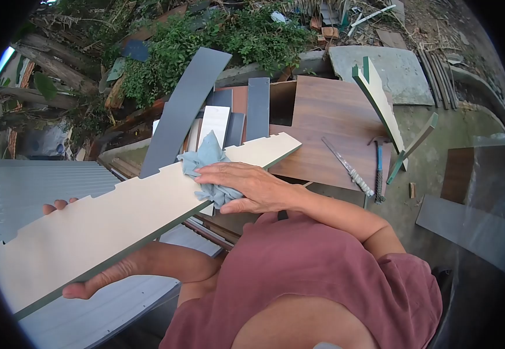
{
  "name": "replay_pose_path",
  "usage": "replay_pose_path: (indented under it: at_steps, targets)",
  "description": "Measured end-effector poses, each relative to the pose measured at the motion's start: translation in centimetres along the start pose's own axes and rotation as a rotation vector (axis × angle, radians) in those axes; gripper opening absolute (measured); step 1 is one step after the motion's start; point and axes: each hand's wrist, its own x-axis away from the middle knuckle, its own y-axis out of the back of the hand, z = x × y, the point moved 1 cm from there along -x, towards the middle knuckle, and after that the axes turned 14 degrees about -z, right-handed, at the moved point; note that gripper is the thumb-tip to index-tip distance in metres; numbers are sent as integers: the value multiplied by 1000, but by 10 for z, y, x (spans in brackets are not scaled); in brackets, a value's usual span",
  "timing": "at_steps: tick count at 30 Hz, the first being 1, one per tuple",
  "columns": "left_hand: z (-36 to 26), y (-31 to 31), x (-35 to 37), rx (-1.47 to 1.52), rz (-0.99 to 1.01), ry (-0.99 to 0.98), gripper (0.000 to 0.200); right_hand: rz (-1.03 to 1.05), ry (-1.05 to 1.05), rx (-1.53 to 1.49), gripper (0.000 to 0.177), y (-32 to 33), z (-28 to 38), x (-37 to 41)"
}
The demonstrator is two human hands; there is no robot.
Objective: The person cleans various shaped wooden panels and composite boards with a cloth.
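Note:
A long cream board (107, 221) with a stepped, notched far edge and a dark green near edge slants across in front of me. My left hand (102, 280) is closed around its wide end from beneath, the thumb on the near edge and fingertips showing past the far edge. A crumpled light blue cloth (207, 157) lies on the board's upper face. My right hand (252, 185) grips this cloth and presses it against the board near the middle; part of the cloth is hidden under the fingers.
On a brown wood-grain panel (328, 128) lie a saw (345, 166) with a wrapped handle and a blue hammer (379, 168). A second notched board (380, 104) leans at right. Grey planks (185, 110) stand behind; corrugated sheet metal (49, 186) is at left.

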Motion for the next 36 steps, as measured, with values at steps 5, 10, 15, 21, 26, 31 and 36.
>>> replay_pose_path:
  at_steps: [5, 10, 15, 21, 26, 31, 36]
  targets:
    - [12, -5, -11, 126, 116, 139, 105, 13, -198, -101, 45, 0, -63, 10]
    - [10, -17, 1, 29, 145, 63, 105, -39, -633, 48, 43, 31, -189, 76]
    - [14, -16, -15, 544, 733, 510, 103, -45, -908, 215, 48, 52, -325, 153]
    - [12, -23, -26, 315, 513, 357, 103, -72, -975, 423, 48, 62, -383, 194]
    - [18, -46, -16, 303, 339, 400, 95, -126, -1104, 610, 42, 77, -337, 179]
    - [26, -97, 1, 55, 39, 67, 86, -475, -849, 208, 37, 76, -247, 91]
    - [36, -123, 5, 36, 91, 39, 83, -489, -315, -186, 36, 76, -64, -58]
